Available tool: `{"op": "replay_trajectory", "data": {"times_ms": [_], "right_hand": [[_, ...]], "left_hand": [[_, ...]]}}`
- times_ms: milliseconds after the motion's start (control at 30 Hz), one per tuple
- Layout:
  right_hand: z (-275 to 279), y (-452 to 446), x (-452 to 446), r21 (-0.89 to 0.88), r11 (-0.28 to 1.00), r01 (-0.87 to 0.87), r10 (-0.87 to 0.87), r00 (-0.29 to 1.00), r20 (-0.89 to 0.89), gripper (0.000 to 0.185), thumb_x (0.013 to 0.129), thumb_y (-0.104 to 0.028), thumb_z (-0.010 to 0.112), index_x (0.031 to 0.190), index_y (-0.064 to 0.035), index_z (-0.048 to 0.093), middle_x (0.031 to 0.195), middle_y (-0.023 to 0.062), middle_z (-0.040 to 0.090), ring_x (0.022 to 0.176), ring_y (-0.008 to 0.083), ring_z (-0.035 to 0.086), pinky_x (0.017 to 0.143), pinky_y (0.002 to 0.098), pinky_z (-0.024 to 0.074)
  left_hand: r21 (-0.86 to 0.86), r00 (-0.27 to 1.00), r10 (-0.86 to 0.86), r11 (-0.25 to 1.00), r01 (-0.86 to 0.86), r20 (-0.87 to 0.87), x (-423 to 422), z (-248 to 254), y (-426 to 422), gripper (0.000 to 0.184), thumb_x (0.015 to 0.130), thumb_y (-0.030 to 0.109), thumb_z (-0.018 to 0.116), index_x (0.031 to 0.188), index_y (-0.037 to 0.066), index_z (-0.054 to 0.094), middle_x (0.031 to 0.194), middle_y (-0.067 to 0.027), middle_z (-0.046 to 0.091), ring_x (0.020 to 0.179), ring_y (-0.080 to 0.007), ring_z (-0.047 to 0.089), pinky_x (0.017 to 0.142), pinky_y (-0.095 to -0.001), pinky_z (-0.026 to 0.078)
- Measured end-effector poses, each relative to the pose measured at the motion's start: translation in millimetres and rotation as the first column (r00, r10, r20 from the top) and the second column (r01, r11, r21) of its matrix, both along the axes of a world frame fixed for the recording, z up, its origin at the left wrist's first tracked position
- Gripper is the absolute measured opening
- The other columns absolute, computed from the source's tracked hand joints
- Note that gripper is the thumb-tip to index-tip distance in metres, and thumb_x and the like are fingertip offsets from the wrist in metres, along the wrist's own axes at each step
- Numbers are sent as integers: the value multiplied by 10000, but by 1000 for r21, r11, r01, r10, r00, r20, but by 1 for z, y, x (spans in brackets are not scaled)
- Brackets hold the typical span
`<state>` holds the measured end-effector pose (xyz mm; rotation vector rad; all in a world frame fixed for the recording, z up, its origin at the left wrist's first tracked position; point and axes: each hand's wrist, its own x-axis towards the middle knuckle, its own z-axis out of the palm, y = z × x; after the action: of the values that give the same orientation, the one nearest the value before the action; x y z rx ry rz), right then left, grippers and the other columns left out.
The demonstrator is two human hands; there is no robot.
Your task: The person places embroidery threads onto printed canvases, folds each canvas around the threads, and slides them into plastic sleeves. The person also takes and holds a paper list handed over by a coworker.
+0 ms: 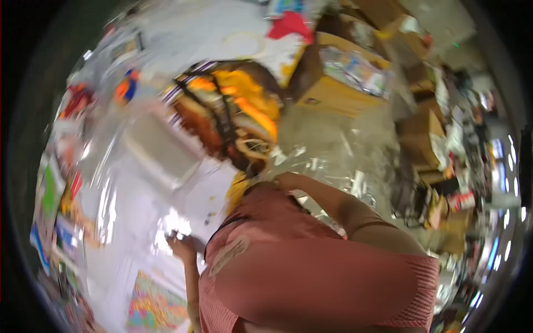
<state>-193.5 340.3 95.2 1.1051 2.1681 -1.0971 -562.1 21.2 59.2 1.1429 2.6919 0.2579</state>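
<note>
My left hand (182,246) is low over the white table surface (139,222), beside a bright glare; its fingers are smeared by motion, and anything between them is too small to name. My right hand (287,181) is near the table's edge by my pink striped shirt (288,222), its fingers mostly hidden. Just beyond that hand lies an orange and brown bundle (250,105) with dark straps. A pale, see-through rectangular container (161,150) rests left of the bundle.
Open cardboard boxes stand at the upper right, one holding plastic-wrapped packets (355,69). A red cloth (290,26) lies at the table's far end. Colourful packages line the left side, with an orange and blue item (127,87) nearby and a patterned sheet (155,305) at the lower left.
</note>
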Motion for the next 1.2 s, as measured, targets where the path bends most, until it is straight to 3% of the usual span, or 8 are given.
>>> {"op": "replay_trajectory", "data": {"times_ms": [167, 233, 400, 533, 600, 700, 933, 1200], "right_hand": [[-21, -21, -51, -33, 999, -16, 9, 979, -203, 332, 835, -191, 507, 1107, -13, 578, 1049, 215, 609, 966, 346, 582, 857, 407, 434], [-5, -22, -67, 15, 988, -155, 149, 913, -381, 306, 889, -246, 510, 1143, -84, 565, 1061, 177, 619, 920, 311, 608, 804, 390, 467], [-10, -14, -95, -10, 971, -239, 235, 963, -134, 329, 864, -294, 551, 1100, -67, 583, 1019, 156, 633, 927, 292, 614, 788, 382, 472], [2, -11, -129, 39, 941, -335, 337, 940, -57, 363, 856, -338, 550, 1089, -62, 588, 1022, 154, 631, 923, 301, 611, 778, 382, 470], [27, -23, -151, 43, 957, -288, 291, 941, -175, 403, 852, -344, 549, 1089, -20, 581, 1018, 180, 627, 919, 316, 608, 791, 377, 465], [25, -26, -167, 46, 962, -270, 274, 938, -214, 426, 843, -344, 556, 1094, 1, 573, 1011, 194, 625, 926, 321, 606, 802, 367, 464], [0, -30, -176, 59, 926, -373, 376, 893, -249, 389, 829, -295, 570, 1062, 16, 574, 975, 197, 633, 904, 318, 617, 789, 353, 473], [-37, -18, -169, -6, 990, -138, 133, 962, -240, 270, 833, -203, 581, 980, 24, 582, 836, 143, 639, 708, 207, 620, 651, 333, 505]], "left_hand": [[284, 980, 189, 945, -163, -66, -19, 8, -14, 486, 677, 206, 724, 1054, -30, 528, 1155, -253, 502, 1091, -408, 473, 920, -451, 401], [219, 942, 334, 922, -318, -40, -26, 39, -40, 685, 675, 191, 719, 1262, 15, 414, 1321, -273, 367, 1208, -416, 375, 981, -475, 342], [53, 753, 627, 774, -631, -201, -32, 46, -148, 763, 660, 229, 737, 1308, 44, 378, 1409, -277, 222, 1255, -437, 312, 1021, -489, 295], [-256, 249, 954, 202, -945, -165, -18, 33, -229, 717, 704, 396, 672, 1288, 65, 421, 1354, -290, 322, 1149, -420, 455, 894, -492, 420], [-202, 377, 925, 377, -904, 39, -13, -56, -332, 556, 714, 430, 622, 1095, 26, 587, 1070, -263, 581, 920, -384, 594, 791, -456, 472], [-93, 249, 966, 255, -962, 73, 5, -28, -336, 419, 717, 394, 608, 828, -7, 658, 765, -210, 646, 734, -377, 615, 717, -431, 478], [170, 7, 845, -100, -980, 535, -4, -28, -327, 321, 719, 275, 629, 729, -46, 614, 676, -124, 621, 606, -228, 593, 592, -353, 454], [13, -228, 441, -479, -878, 868, -10, -23, -327, 165, 728, 143, 658, 714, 23, 546, 646, -81, 542, 497, -176, 500, 425, -309, 409]]}}
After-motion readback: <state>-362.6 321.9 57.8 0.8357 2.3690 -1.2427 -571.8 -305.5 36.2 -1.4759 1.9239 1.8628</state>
